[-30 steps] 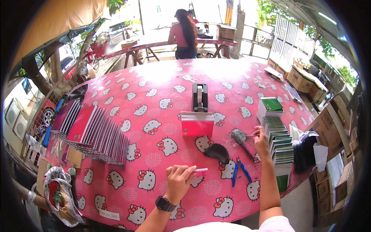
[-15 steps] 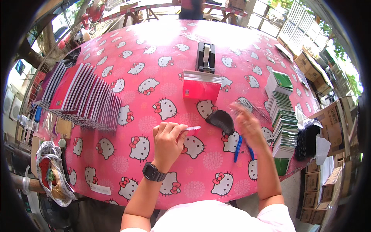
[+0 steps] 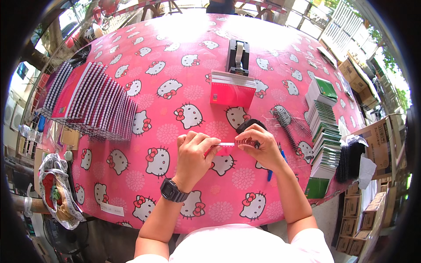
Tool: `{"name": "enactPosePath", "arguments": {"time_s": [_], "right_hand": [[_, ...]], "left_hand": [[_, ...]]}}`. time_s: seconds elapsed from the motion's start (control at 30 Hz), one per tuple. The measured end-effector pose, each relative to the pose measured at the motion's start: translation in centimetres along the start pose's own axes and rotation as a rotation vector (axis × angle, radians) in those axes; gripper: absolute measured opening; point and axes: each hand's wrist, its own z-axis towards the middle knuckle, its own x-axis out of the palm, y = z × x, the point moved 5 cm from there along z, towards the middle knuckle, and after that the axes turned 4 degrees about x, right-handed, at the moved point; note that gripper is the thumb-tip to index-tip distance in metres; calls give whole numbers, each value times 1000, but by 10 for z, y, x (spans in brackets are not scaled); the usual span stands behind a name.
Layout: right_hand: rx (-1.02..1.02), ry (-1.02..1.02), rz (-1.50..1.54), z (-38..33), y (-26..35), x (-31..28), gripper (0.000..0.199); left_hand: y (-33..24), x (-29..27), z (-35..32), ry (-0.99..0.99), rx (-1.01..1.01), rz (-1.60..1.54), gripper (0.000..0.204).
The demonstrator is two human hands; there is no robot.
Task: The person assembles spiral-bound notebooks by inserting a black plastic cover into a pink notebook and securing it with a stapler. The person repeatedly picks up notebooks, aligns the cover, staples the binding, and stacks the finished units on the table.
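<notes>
We pinch a small notebook [image 3: 226, 144] in our left hand [image 3: 194, 153], over the pink tablecloth [image 3: 193, 221], at six o'clock from the pink stack [image 3: 231, 93]. Its pale edge runs nine to three o'clock. Our right hand [image 3: 264, 150] pinches a dark spiral coil [image 3: 246, 142] nearly in line, tip toward nine, at the notebook's end; whether they touch, we cannot tell.

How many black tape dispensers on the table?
1. The black tape dispenser stands just behind the small stack of red-pink notebooks, beyond the left hand and right hand. No second one shows, though the tall wire-bound notebook stack at left could hide one.
</notes>
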Motion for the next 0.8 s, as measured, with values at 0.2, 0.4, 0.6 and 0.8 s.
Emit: {"name": "enactPosePath", "arguments": {"time_s": [0.2,0.4,0.6,0.8], "right_hand": [[-38,-120,-34,2,-5,3,24],[-149,-123,-185,6,-6,9,30],[-165,69,-146,3,-1,10,34],[-143,121,-74,-2,17,4,44]], "left_hand": [[-1,0,3,7,3,-13,14],[0,2,2,23,2,-13,13],[1,-1,2,29,-10,4,12],[-6,-1,1,87,0,19,22]]}}
